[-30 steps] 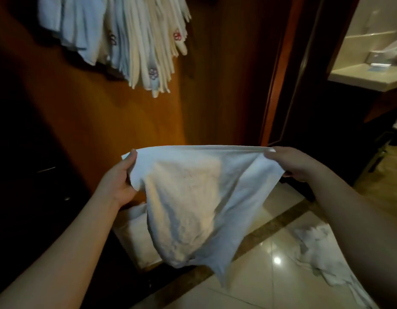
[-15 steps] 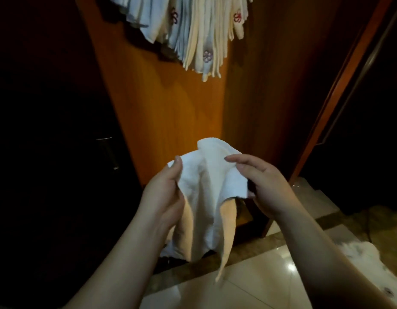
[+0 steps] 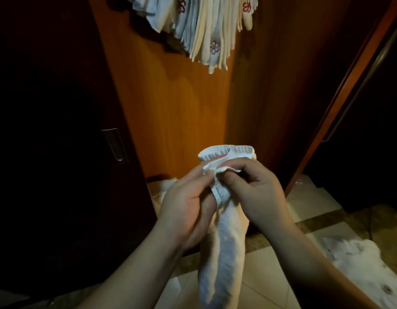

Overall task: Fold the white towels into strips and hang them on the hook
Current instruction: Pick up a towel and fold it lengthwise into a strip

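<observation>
A white towel (image 3: 224, 253) hangs as a narrow folded strip between my hands, its hemmed top edge curling above my fingers. My left hand (image 3: 186, 204) and my right hand (image 3: 257, 190) pinch its upper end together, almost touching each other. High on the orange wooden panel, a bunch of folded white towels (image 3: 206, 25) with red embroidered marks hangs in strips; the hook that carries them is out of view.
A pile of loose white towels (image 3: 362, 266) lies on the tiled floor at the lower right. More white cloth (image 3: 164, 190) sits low behind my left hand. A dark door with a metal handle (image 3: 115, 144) is to the left, a dark doorway to the right.
The towel was spread wide between my hands a second ago. My hands came together, and it is now gathered into a narrow strip. The view has shifted left and downward.
</observation>
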Motion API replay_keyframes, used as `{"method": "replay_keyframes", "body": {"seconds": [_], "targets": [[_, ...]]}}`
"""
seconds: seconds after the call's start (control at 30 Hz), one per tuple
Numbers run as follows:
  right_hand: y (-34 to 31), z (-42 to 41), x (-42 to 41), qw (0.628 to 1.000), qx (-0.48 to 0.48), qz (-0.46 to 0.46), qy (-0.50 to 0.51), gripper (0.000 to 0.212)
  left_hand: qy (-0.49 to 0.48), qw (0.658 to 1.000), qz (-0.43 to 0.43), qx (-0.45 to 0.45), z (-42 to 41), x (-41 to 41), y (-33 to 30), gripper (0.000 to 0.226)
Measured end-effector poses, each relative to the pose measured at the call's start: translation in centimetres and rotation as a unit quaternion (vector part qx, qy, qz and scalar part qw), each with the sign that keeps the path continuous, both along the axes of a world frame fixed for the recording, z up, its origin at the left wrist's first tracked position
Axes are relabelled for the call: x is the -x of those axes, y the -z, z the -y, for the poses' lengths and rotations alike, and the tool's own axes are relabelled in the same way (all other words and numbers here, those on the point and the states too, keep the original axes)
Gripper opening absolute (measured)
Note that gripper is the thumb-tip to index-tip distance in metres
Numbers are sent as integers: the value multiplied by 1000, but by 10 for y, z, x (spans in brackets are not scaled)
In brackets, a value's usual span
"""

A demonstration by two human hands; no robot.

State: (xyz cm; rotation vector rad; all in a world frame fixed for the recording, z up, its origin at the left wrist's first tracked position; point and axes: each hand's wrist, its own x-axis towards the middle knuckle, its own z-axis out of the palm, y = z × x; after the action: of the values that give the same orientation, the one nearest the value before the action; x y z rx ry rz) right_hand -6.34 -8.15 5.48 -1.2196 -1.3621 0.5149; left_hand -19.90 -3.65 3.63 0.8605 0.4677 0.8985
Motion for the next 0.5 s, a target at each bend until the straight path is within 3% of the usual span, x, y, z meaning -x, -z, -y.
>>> {"method": "replay_keyframes", "body": {"seconds": [0.07, 0.27, 0.5], "targets": [[-1, 2, 0, 1000, -4, -16, 5, 13, 17, 999, 46, 13, 3, 0, -4, 33], [-12, 7, -5, 999, -4, 24, 29, 28, -61, 997, 5, -39, 3, -6, -13, 30], [-28, 17, -1, 997, -14, 66, 27, 26, 16, 998, 55, -4, 5, -2, -28, 40]]}}
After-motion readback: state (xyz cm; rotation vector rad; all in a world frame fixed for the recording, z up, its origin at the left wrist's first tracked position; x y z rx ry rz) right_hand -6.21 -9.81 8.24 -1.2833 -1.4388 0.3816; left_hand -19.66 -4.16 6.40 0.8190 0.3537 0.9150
